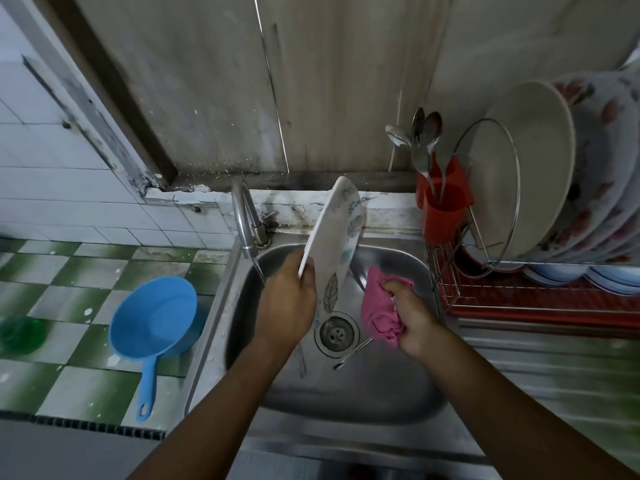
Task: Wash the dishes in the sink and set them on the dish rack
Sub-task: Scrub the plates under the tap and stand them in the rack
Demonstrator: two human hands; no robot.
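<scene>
A person leans over a steel sink (363, 386). The left hand (287, 306) grips a leaf-patterned plate (337, 237) by its lower rim and holds it nearly on edge above the drain, beside the faucet (244, 216) and its thin stream. The right hand (415, 323) is bunched around a pink cloth (379, 313), just beside the plate. This looks like the scrubbing step. Next the plate likely needs a wipe and rinse, then a carry right to the dish rack (485, 292) — already crowded, so a free slot must be found. No brand or writing is readable.
</scene>
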